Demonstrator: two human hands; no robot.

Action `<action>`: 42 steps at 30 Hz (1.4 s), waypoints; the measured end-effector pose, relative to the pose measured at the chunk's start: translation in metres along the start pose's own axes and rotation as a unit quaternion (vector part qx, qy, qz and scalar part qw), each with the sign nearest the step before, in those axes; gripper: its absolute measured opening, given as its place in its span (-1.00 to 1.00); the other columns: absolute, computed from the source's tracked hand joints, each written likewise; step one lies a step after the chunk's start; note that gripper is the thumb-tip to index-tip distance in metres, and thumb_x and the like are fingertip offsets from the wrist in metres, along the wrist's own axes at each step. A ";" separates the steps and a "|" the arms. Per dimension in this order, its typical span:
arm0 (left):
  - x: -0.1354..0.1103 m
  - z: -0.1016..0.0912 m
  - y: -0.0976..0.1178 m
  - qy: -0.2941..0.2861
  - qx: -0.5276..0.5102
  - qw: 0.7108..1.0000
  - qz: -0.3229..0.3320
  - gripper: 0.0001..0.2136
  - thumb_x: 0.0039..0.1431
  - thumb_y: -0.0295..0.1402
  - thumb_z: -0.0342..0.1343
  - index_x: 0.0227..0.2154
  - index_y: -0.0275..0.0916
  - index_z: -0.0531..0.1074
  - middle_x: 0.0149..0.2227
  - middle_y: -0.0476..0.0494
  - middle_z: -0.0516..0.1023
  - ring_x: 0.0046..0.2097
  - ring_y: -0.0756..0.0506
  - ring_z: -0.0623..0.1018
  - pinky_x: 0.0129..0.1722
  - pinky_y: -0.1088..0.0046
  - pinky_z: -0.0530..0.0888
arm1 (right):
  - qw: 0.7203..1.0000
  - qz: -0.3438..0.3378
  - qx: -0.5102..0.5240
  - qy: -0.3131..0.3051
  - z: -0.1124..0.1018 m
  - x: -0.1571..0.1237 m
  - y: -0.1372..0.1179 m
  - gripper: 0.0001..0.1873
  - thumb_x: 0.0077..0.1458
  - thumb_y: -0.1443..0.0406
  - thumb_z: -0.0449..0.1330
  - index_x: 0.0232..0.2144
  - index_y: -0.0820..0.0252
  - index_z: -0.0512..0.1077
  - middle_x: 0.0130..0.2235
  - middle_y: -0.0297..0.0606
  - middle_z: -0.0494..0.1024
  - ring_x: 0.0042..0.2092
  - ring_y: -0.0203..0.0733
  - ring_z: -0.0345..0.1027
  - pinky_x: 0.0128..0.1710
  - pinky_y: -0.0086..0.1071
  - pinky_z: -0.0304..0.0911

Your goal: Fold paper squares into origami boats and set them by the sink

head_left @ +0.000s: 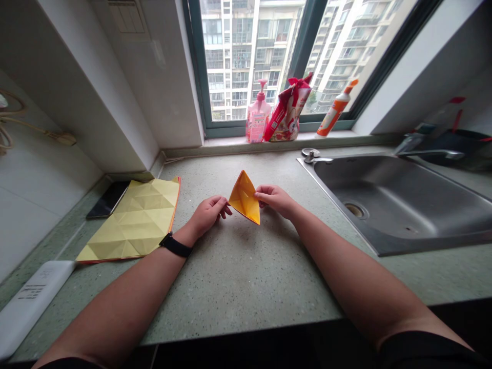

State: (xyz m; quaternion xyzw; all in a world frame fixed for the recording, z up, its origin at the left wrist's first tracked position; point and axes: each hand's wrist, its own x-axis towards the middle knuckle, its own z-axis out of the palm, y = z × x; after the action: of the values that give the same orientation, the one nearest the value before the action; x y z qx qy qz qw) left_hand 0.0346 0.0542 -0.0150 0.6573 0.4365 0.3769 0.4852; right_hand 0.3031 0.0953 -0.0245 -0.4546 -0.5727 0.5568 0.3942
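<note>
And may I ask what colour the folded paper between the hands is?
The folded paper is orange-yellow; the head view shows it.

Counter [246, 287], speckled, grey-green. On it, left: paper [134, 220], yellow, creased; slab [105, 201], black, beside it; block [36, 302], white, printed. Right: steel sink [403, 197], inset.

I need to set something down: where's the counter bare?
Bare: between the forearms, in front of the folded paper; behind it, between yellow sheets and sink. Crowded: the left end, with sheets, dark slab and white box; the sill, with bottles and a bag.
</note>
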 end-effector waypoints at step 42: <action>0.000 0.003 -0.007 -0.044 0.144 0.988 0.046 -0.69 0.43 -0.11 0.03 -0.18 -0.19 0.60 -0.30 -0.12 0.72 -0.29 -0.14 0.65 -0.17 0.34 0.50 | 0.748 -0.058 -0.514 0.415 -0.077 0.010 0.018 -0.79 0.27 0.33 0.14 -0.15 0.13 0.58 0.00 0.03 0.54 0.06 0.19 0.35 0.17 0.03 0.26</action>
State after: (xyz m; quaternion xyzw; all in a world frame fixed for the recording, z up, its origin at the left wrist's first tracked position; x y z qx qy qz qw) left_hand 0.0356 0.0542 -0.0229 0.7555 0.4341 0.3027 0.3862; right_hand 0.3760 0.1257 -0.0378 -0.7405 -0.5778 -0.0893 0.3314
